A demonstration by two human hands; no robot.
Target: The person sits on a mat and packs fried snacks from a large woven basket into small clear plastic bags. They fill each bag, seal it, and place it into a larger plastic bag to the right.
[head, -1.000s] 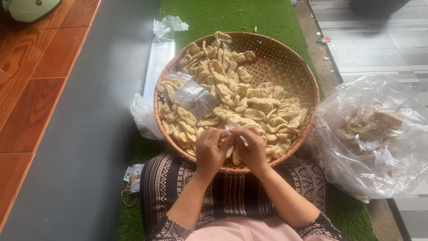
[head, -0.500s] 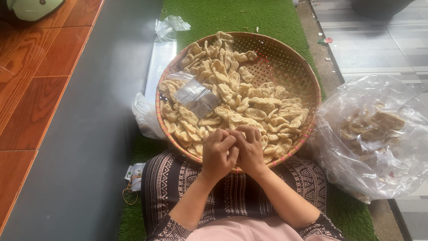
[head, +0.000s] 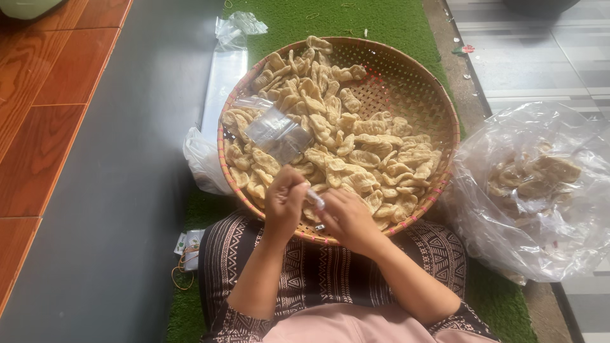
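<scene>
While the person sits cross-legged, everything lies within arm's reach:

Left hand: the left hand is curled shut, fingertips pinching one end of a small clear plastic bag, probably to keep its mouth steady.
Right hand: the right hand is closed on the bag's other end, so the two hands meet over the near rim.
Bag: held just above the basket's near edge, close to the lap; whether it holds anything I cannot tell.
Basket: a round woven basket rests against the knees on the patterned cloth, likely so the pale crackers can be reached without leaning.
Spare bags: a clear packet lies on the crackers at the left, handy to the left hand.
Big bag: a large clear plastic sack with more crackers sits just beside the basket on the right.
Room: green mat beyond the basket; grey floor lies wide on the left, while the sack crowds the right.
</scene>
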